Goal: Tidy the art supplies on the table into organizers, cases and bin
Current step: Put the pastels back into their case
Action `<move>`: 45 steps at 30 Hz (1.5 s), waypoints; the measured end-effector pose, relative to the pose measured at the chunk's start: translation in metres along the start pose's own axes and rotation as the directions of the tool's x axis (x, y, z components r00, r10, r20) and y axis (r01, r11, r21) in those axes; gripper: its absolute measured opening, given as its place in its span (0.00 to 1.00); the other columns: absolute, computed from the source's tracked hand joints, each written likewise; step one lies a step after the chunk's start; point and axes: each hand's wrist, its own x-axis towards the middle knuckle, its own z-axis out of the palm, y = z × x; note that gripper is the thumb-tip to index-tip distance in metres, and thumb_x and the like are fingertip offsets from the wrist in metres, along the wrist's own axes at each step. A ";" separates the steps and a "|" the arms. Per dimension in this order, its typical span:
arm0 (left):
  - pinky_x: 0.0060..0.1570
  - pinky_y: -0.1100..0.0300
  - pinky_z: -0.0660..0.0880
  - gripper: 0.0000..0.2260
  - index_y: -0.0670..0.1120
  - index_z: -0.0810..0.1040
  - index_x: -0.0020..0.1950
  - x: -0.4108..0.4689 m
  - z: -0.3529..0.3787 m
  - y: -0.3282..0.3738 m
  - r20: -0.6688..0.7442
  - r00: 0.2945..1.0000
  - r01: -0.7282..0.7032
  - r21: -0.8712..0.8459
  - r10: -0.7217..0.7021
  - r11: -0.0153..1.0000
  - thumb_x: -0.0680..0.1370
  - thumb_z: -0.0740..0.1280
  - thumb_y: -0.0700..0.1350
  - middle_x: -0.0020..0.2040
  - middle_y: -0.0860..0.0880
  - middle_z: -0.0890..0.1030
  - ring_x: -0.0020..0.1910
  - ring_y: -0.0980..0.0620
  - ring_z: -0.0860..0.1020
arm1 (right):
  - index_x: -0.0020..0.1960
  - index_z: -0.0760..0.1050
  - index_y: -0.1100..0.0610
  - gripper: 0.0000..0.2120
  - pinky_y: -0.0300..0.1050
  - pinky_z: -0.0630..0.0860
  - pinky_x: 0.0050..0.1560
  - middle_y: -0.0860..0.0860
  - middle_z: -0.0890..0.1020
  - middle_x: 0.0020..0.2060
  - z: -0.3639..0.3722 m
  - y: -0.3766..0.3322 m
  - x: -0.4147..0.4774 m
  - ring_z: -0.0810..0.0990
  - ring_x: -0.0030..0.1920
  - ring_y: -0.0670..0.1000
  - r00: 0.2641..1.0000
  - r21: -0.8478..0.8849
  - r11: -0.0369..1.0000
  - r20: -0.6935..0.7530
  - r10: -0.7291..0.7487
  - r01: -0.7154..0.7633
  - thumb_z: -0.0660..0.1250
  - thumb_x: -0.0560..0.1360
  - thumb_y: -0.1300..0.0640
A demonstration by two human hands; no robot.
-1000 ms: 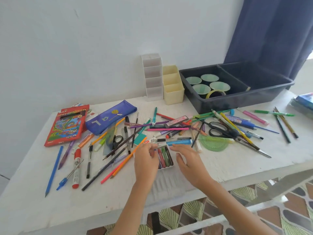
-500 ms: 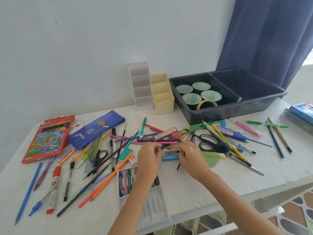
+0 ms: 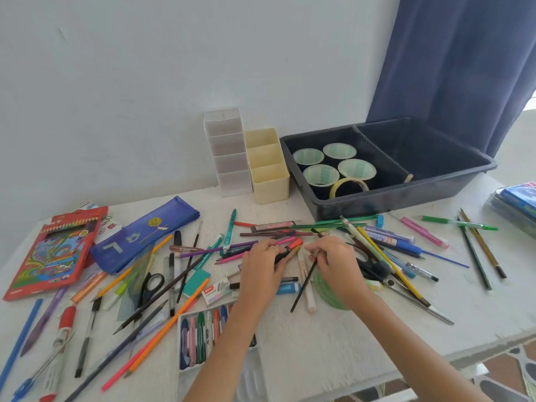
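Art supplies (image 3: 168,329) lie scattered across the white table (image 3: 319,358), thickest around both hands. I see the left hand (image 3: 261,271) curled round an orange-capped marker (image 3: 295,244) and other pens. The right hand (image 3: 336,268), just beside it, pinches a thin black brush (image 3: 303,285). Near the left wrist sit a crayon tray (image 3: 200,338) and a small box (image 3: 216,293) reading "STAPLES". Beyond the right hand stands the dark bin (image 3: 391,195) holding tape rolls (image 3: 320,174). Beyond the left stand a cream organizer (image 3: 269,175) and a white organizer (image 3: 229,158).

Pale wall (image 3: 145,82), dark blue curtain (image 3: 464,68) at right, white table (image 3: 319,358), patterned floor tiles (image 3: 513,369)
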 end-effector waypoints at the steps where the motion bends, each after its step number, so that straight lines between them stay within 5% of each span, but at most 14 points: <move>1: 0.57 0.61 0.62 0.15 0.49 0.77 0.63 0.002 0.001 0.001 0.000 1.000 -0.011 0.019 0.011 1.000 0.77 0.66 0.50 0.61 0.52 0.74 0.61 0.54 0.69 | 0.49 0.81 0.57 0.13 0.34 0.73 0.50 0.49 0.79 0.43 0.000 0.002 0.001 0.76 0.44 0.44 1.000 0.003 1.000 -0.003 -0.011 0.011 0.60 0.76 0.69; 4: 0.51 0.62 0.62 0.17 0.47 0.78 0.61 0.007 0.005 0.005 0.016 0.999 -0.053 0.060 0.052 0.997 0.74 0.68 0.52 0.54 0.50 0.73 0.54 0.52 0.68 | 0.55 0.79 0.58 0.13 0.28 0.69 0.53 0.50 0.77 0.49 -0.002 0.005 0.006 0.74 0.48 0.43 1.000 -0.020 1.000 0.011 -0.019 0.020 0.62 0.75 0.69; 7: 0.45 0.61 0.60 0.15 0.45 0.79 0.60 0.011 0.007 0.008 0.030 0.994 -0.110 0.124 0.107 0.986 0.76 0.67 0.49 0.49 0.48 0.72 0.49 0.51 0.67 | 0.66 0.72 0.56 0.22 0.39 0.64 0.66 0.51 0.72 0.62 -0.005 0.011 0.010 0.67 0.63 0.50 0.983 -0.210 0.975 0.181 -0.032 0.071 0.65 0.74 0.67; 12: 0.41 0.57 0.66 0.05 0.39 0.81 0.46 0.012 0.005 0.018 0.015 0.987 -0.159 0.158 0.158 0.975 0.74 0.70 0.40 0.42 0.45 0.75 0.43 0.46 0.74 | 0.68 0.69 0.49 0.24 0.46 0.66 0.65 0.51 0.68 0.65 -0.013 0.009 0.021 0.62 0.64 0.53 0.947 -0.448 0.872 0.316 -0.051 0.197 0.65 0.75 0.63; 15: 0.38 0.59 0.68 0.04 0.43 0.83 0.46 0.011 0.009 0.014 -0.042 0.994 -0.103 0.042 0.104 0.994 0.73 0.71 0.42 0.38 0.49 0.75 0.38 0.52 0.72 | 0.63 0.70 0.48 0.22 0.45 0.67 0.62 0.49 0.68 0.61 -0.017 0.006 0.022 0.63 0.61 0.52 0.949 -0.449 0.866 0.304 -0.083 0.220 0.66 0.73 0.65; 18: 0.41 0.61 0.75 0.05 0.45 0.82 0.49 0.003 0.000 0.015 -0.060 0.996 0.045 -0.272 -0.064 0.961 0.75 0.69 0.43 0.40 0.51 0.79 0.39 0.55 0.77 | 0.58 0.70 0.48 0.19 0.43 0.65 0.59 0.46 0.70 0.60 -0.019 0.005 0.024 0.64 0.57 0.50 0.941 -0.414 0.870 0.309 -0.141 0.267 0.66 0.72 0.66; 22: 0.37 0.70 0.74 0.03 0.47 0.81 0.48 -0.006 -0.015 0.013 -0.054 0.963 0.198 -0.530 -0.266 0.825 0.74 0.70 0.42 0.37 0.56 0.80 0.36 0.61 0.78 | 0.56 0.73 0.50 0.13 0.41 0.64 0.48 0.44 0.75 0.50 -0.017 -0.005 0.018 0.65 0.51 0.47 0.936 -0.285 0.918 0.295 -0.192 0.278 0.66 0.74 0.62; 26: 0.35 0.74 0.73 0.05 0.44 0.81 0.48 -0.014 -0.032 0.004 -0.018 0.922 0.278 -0.666 -0.388 0.692 0.74 0.71 0.41 0.37 0.54 0.81 0.34 0.66 0.78 | 0.53 0.74 0.50 0.07 0.35 0.71 0.47 0.46 0.77 0.46 -0.011 -0.027 0.007 0.74 0.47 0.45 0.987 0.121 0.987 0.109 -0.122 0.108 0.65 0.77 0.59; 28: 0.35 0.74 0.73 0.05 0.45 0.82 0.49 -0.020 -0.041 -0.001 -0.001 0.894 0.319 -0.702 -0.448 0.637 0.74 0.71 0.42 0.39 0.53 0.82 0.37 0.63 0.79 | 0.52 0.74 0.48 0.06 0.30 0.72 0.45 0.45 0.79 0.44 -0.010 -0.043 0.003 0.77 0.44 0.41 0.992 0.348 0.936 0.122 -0.002 -0.041 0.64 0.77 0.57; 31: 0.36 0.72 0.74 0.02 0.48 0.81 0.46 -0.030 -0.055 -0.009 0.071 0.840 0.376 -0.791 -0.538 0.483 0.74 0.71 0.44 0.41 0.51 0.83 0.42 0.56 0.81 | 0.55 0.77 0.52 0.08 0.39 0.80 0.41 0.52 0.82 0.41 -0.008 -0.064 -0.004 0.80 0.37 0.46 0.966 0.625 0.747 0.240 0.093 -0.227 0.64 0.77 0.57; 36: 0.36 0.71 0.74 0.07 0.43 0.81 0.50 -0.053 -0.077 -0.024 0.079 0.803 0.394 -0.814 -0.590 0.427 0.75 0.69 0.44 0.42 0.48 0.83 0.39 0.58 0.81 | 0.54 0.79 0.53 0.09 0.33 0.73 0.34 0.49 0.77 0.31 0.006 -0.081 -0.020 0.73 0.32 0.42 0.935 0.702 0.631 0.336 0.113 -0.329 0.62 0.78 0.60; 45: 0.31 0.67 0.77 0.06 0.40 0.79 0.52 -0.106 -0.116 -0.069 0.092 0.750 0.413 -0.838 -0.655 0.355 0.75 0.68 0.36 0.43 0.45 0.82 0.39 0.51 0.81 | 0.55 0.75 0.58 0.13 0.44 0.79 0.49 0.54 0.84 0.44 0.039 -0.116 -0.054 0.82 0.47 0.52 0.919 0.740 0.554 0.367 0.141 -0.381 0.69 0.73 0.68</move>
